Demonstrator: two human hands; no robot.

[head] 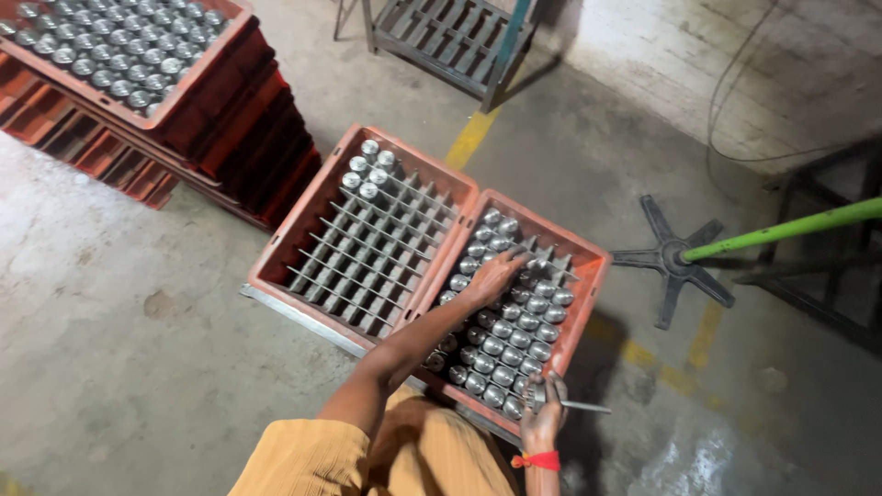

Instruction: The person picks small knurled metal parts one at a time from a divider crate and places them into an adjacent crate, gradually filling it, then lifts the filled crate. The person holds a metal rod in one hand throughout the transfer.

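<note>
Two red plastic crates with metal grid dividers stand side by side on a low metal frame. The left crate (276, 266) holds only a few shiny round metal parts (369, 170) in its far corner. The right crate (593, 276) is mostly filled with the same metal parts (511, 342). My left hand (491, 276) reaches into the right crate and lies with its fingers on the parts in the far rows; a grip is not visible. At the crate's near corner, my right hand (542, 421), with a red band at the wrist, grips a metal piece with a thin rod (581, 406) sticking out to the right.
A stack of red crates (230, 110) stands at upper left, the top one full of metal parts. A grey metal rack (450, 41) is at the top. A black star-shaped base (675, 257) with a green pole (790, 228) lies at right. Yellow floor marks cross the concrete.
</note>
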